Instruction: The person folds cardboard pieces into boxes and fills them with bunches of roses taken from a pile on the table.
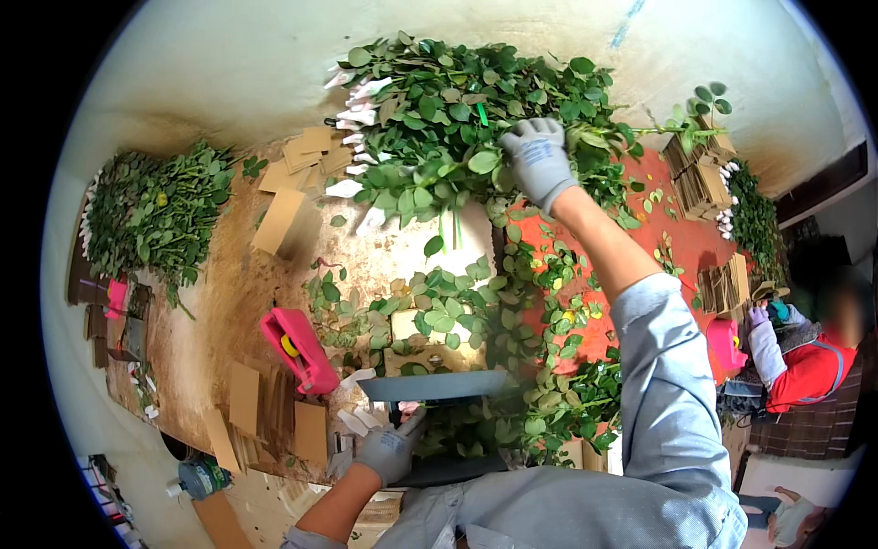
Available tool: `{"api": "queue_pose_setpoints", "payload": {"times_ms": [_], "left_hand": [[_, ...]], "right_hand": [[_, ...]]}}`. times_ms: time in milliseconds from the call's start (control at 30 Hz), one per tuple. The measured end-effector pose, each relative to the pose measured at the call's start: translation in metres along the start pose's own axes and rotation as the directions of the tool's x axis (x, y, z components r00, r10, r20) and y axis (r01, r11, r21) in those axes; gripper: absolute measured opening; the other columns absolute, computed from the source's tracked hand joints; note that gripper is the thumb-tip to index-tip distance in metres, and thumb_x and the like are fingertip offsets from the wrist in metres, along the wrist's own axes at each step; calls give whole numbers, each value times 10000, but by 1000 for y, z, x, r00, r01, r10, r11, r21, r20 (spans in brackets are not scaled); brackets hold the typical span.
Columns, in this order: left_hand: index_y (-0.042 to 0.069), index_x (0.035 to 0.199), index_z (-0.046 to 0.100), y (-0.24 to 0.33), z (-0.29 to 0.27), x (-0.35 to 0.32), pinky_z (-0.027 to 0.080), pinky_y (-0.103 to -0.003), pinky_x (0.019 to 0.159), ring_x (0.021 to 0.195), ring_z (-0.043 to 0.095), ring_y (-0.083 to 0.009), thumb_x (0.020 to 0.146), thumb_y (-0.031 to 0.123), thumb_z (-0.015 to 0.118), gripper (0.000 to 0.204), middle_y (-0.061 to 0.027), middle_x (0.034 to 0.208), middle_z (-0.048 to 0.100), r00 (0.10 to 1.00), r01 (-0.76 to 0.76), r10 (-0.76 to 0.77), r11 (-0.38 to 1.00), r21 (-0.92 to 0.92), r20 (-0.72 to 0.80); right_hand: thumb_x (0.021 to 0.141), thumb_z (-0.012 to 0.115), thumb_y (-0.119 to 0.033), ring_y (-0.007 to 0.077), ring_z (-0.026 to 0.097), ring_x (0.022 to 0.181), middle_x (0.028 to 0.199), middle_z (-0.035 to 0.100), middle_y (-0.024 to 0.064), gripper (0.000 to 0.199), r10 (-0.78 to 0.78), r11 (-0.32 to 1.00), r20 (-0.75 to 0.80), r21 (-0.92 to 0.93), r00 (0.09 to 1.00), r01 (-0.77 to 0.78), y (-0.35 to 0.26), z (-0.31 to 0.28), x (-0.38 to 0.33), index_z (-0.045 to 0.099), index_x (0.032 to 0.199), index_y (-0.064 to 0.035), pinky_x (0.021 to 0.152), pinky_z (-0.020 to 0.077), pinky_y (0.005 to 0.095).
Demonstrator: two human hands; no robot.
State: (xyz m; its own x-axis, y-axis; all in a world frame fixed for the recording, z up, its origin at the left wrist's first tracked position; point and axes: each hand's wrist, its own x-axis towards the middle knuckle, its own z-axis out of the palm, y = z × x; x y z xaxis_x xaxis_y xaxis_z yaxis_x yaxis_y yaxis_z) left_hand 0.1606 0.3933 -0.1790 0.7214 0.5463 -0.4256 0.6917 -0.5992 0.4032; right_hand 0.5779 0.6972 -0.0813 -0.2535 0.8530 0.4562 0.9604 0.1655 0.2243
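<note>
Far ahead, a big pile of leafy cut-flower stems (466,119) lies on the table, their white-wrapped heads (357,117) toward the left. My right hand (540,157), in a grey glove, reaches across to the pile's right part, fingers curled over leafy stems. My left hand (388,454), gloved alike, is low and near, by a grey flat metal plate (434,386). Its fingers are bent at the plate's left end beside white-wrapped heads (358,421); what they hold is partly hidden. More leafy stems lie beneath the plate in shadow.
A pink tape dispenser (299,350) stands left of the plate, behind cardboard pieces (244,398). Loose leaves (444,311) cover the middle and the red surface (585,352). Another bundle (165,210) lies far left. At right, a co-worker in red (809,371) stands near cardboard stacks (697,178).
</note>
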Motion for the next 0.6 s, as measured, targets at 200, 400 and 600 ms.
{"api": "queue_pose_setpoints", "payload": {"times_ms": [200,400,600], "left_hand": [[112,1452,503,-16,22,-4,564,-465,760,917,723,-309,873,145,589,586,-89,1588,409,998,-59,59,998,-26,12],[96,1498,465,-14,23,-2,543,-451,868,1007,698,-326,842,118,570,664,-81,1635,334,993,-22,28,998,-51,111],[121,1488,466,-26,49,4,521,-460,942,1124,658,-355,917,168,602,589,-166,1560,417,986,25,-28,999,20,163]], "right_hand": [[768,667,-107,278,593,1044,1007,663,63,231,-123,988,-201,71,972,140,-4,-98,-19,713,981,-182,977,385,455],[689,631,15,339,575,978,938,621,102,315,-119,949,-87,282,989,139,-44,-187,-123,655,984,-92,914,422,451],[609,576,107,314,557,925,893,599,96,423,-123,890,183,456,975,27,-87,-213,-239,663,965,-104,888,417,434]]}}
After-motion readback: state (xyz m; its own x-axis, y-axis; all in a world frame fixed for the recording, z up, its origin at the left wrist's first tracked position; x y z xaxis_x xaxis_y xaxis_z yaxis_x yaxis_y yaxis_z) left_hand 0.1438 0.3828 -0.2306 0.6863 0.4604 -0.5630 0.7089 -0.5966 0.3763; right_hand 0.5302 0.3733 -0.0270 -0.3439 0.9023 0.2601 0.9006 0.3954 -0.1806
